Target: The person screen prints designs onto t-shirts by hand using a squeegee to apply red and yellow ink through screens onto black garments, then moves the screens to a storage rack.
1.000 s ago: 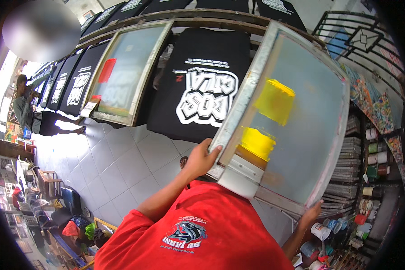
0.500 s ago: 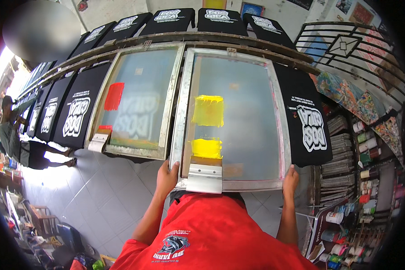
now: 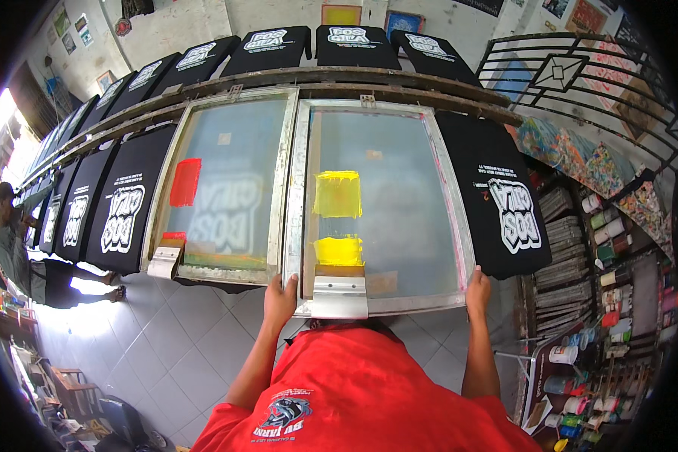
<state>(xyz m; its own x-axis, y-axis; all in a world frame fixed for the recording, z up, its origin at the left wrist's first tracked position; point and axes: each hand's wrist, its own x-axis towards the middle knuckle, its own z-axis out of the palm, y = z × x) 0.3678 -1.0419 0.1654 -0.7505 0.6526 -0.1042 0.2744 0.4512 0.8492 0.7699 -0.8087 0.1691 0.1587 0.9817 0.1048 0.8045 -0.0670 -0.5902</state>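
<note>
I hold a metal-framed printing screen (image 3: 399, 211) by its near corners, my left hand (image 3: 281, 300) gripping the left one and my right hand (image 3: 477, 292) the right one. The screen lies over a board on the rack, with two patches of yellow ink (image 3: 337, 192) and a silver squeegee (image 3: 340, 297) at its near left. Beside it on the left is a second screen (image 3: 233, 143) with red ink (image 3: 184, 181) and its own squeegee (image 3: 163, 263). To the right lies a black shirt (image 3: 467, 151) with a white printed design, flanking my screen.
Rows of black shirts (image 3: 122, 192) fill the long rack (image 3: 316, 89). Another person (image 3: 22, 241) stands at its far left. Ink tubs (image 3: 606, 233) and stacked frames (image 3: 561, 279) are at the right, a metal railing (image 3: 580, 75) behind. Below are the tiled floor (image 3: 196, 339) and a chair (image 3: 79, 388).
I have swung the screen left from a tilted position at the right to square with the rack, beside the red-inked screen, exposing the shirt on the right. It then settled slightly further left.
</note>
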